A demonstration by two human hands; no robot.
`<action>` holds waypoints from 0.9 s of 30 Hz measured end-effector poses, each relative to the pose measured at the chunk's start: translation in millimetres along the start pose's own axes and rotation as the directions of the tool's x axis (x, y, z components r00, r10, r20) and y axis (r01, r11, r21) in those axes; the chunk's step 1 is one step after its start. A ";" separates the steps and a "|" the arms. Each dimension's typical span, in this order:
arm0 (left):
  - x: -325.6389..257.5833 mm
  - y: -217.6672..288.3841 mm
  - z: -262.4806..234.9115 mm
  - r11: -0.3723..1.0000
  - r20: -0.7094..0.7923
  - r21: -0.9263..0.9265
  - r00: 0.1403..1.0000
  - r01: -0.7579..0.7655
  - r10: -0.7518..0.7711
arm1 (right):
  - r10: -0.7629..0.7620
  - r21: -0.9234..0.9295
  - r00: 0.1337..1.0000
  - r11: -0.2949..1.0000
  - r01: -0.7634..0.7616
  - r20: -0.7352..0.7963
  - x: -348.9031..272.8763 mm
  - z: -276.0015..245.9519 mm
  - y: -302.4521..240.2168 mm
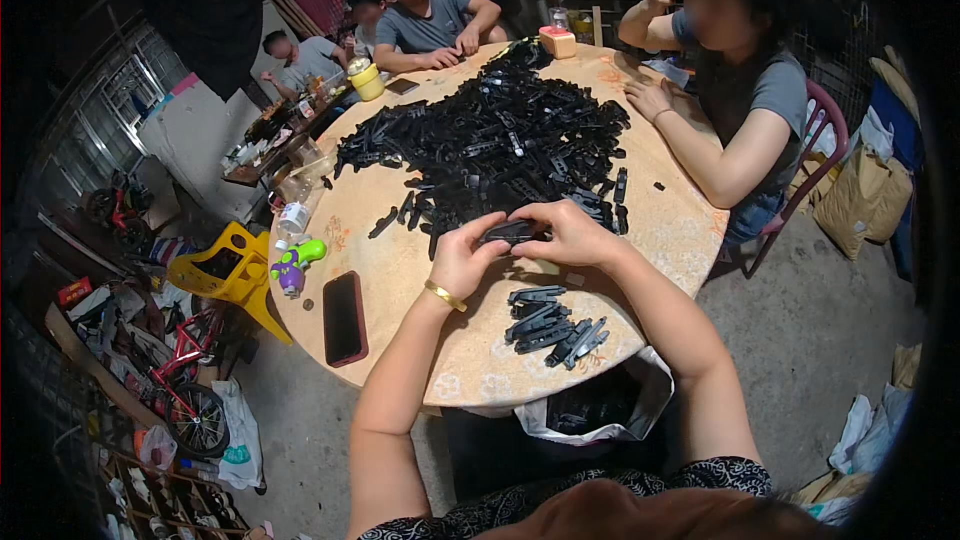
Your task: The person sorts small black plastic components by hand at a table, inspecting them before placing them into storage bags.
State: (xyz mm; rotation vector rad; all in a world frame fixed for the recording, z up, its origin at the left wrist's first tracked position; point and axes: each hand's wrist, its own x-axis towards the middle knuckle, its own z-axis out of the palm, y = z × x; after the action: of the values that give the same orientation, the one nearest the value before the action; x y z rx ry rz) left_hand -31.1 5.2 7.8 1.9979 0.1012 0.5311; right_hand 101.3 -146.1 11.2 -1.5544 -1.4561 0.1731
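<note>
Between my two hands, just in front of a large heap of black plastic parts (500,135), is a small dark, elongated plastic part (512,231). My left hand (466,258) closes on its left end, thumb and fingers pinching it. The fingers of my right hand (570,236) grip the other end. Its exact kind cannot be made out, as my fingers cover much of it. Nearer to me, below my right hand, lies a small pile of similar dark grey clip-like pieces (545,325).
Everything lies on a round table (660,230). A phone (345,318) and a purple-green toy (298,265) are at the left. An open white bag (650,410) with dark parts hangs at the near edge. One person (745,100) sits at the right; several others sit farther back.
</note>
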 end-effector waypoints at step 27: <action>-2.9 9.0 10.2 0.979 0.156 0.199 0.985 0.044 -0.076 | 0.307 -0.226 0.902 0.897 -0.381 -0.303 -7.7 -54.6 1.4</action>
State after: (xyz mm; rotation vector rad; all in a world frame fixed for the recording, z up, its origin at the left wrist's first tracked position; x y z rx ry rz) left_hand -31.0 -8.4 10.8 2.2138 0.1166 0.3274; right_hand 136.4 -181.2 35.2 -1.9840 -1.0175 -0.0342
